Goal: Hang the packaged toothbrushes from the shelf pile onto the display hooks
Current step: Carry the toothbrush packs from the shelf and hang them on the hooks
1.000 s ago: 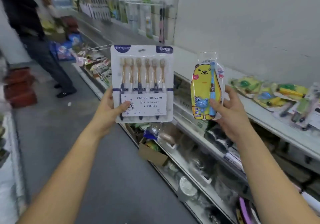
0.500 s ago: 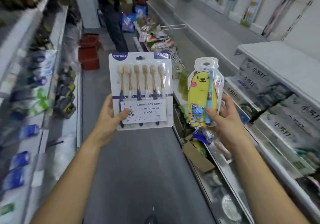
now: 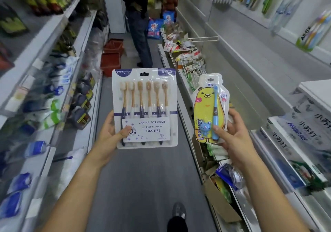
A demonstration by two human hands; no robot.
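**Both packs in hand, view swung down the aisle: hanging not yet begun**

Left side: stocked shelves [image 3: 44, 40], blurred, contents not legible. Not part of the task as far as I can tell.

Centre-left: the left hand [image 3: 111, 135] pinches the six-pack of toothbrushes [image 3: 145, 106] at its lower left corner, thumb on the front of the card and fingers behind. The card is upright and facing the camera, its hang hole at the top free.

Centre, far: a bystander [image 3: 138, 25] stands in the aisle beside red baskets [image 3: 112, 56].

Centre-right: the right hand [image 3: 232, 138] pinches the bear-shaped toothbrush pack [image 3: 209, 110] the same way, thumb on the front low by the brush handle, fingers behind. This pack is upright too, with its hang hole clear.

Right: a bare wire hook [image 3: 202, 38] sticks out over the lower shelf, well apart from both packs. Toothbrush packs already hung [image 3: 308, 34] show on the upper right wall.

Change over the last second: the grips and the way the packs are held are the same, but the view has turned from the right-hand shelf, where the pile lay, to straight down the aisle. The pile is now out of frame.

Judgement: pick-up is done for these two and this is the carry. Next comes choosing a hook and threading a hang hole onto it, one pack at a time.
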